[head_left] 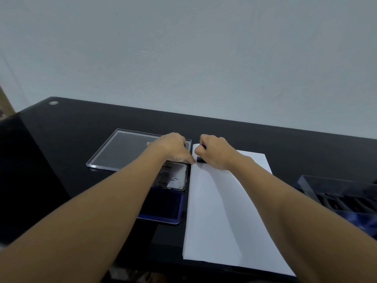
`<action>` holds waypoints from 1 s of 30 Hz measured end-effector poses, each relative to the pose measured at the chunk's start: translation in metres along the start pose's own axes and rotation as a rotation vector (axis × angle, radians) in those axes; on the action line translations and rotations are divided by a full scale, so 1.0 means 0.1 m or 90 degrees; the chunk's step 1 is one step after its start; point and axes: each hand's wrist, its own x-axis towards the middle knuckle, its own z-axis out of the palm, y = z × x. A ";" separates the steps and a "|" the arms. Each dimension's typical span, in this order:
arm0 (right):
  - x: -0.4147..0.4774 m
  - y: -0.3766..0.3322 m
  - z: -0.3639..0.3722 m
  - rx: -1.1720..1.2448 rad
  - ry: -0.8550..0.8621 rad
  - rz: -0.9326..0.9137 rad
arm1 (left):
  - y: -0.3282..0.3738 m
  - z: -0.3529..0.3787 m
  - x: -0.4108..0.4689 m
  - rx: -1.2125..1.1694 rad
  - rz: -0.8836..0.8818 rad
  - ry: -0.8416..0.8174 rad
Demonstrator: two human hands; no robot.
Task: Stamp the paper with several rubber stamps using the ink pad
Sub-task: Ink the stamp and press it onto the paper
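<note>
A white sheet of paper (216, 211) lies on the black desk. At its far left corner my right hand (214, 152) grips a small dark rubber stamp (200, 159) with a purple top and holds it down on the paper. Just left of it, my left hand (173, 148) rests palm down, fingertips at the paper's left edge, partly over the raised lid of the ink pad. The blue ink pad (163, 207) lies open beside the paper, its lid (173, 177) folded back.
A clear acrylic block (122, 150) lies flat behind the ink pad. A blue tray (346, 197) holding several dark stamps stands at the right edge. The black desk (61, 139) meets a pale wall at the back.
</note>
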 end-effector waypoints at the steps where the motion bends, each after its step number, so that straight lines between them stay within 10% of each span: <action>1: 0.00 0.00 0.00 0.000 0.001 0.001 | 0.00 0.00 0.00 -0.001 0.000 0.002; 30: -0.03 -0.01 0.02 0.015 0.017 0.012 | -0.04 0.04 0.06 0.002 -0.004 0.011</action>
